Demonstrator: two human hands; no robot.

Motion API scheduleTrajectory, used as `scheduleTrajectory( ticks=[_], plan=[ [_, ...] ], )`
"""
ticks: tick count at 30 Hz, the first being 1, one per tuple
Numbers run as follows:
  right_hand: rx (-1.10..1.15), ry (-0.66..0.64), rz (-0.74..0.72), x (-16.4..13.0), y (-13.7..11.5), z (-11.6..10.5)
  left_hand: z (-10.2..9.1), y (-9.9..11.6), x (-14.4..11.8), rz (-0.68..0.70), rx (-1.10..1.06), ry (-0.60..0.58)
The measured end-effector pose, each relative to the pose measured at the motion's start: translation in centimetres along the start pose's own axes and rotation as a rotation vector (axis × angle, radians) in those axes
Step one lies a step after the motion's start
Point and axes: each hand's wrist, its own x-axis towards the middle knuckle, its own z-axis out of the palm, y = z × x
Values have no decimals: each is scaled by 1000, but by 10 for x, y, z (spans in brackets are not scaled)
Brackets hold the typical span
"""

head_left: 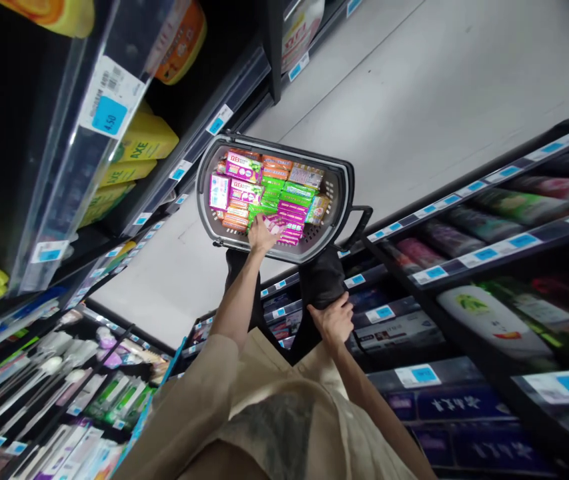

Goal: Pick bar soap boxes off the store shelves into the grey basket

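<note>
Pink pack [277,225], near basket's [348,185] near edge, is touched by left hand [262,235]; grip cannot be told. Right hand [334,319], farther off, is spread on right knee [322,287].

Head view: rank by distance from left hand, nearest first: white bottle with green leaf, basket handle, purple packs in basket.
1. Purple packs: in the basket, beside the left hand.
2. Basket handle: basket's right end.
3. White bottle: right-hand shelf, farthest.

Pale floor [414,87]; dark shelves [241,79] either side; blue-and-white price labels [110,115].
</note>
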Motion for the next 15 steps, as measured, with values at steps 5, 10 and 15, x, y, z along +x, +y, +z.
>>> scheduleTrajectory(
  ticks=[5, 10, 15],
  plan=[
    [47, -196, -27, 1, 7, -11, -26, 6, -87, -20, 33, -202],
    [181, -395, -211, 11, 29, -51, -84, -7, -181, 127, 97, -343],
    [515, -109, -408, -4, 54, -109, -161, -15, -250, 46, 151, -309]
  ],
)
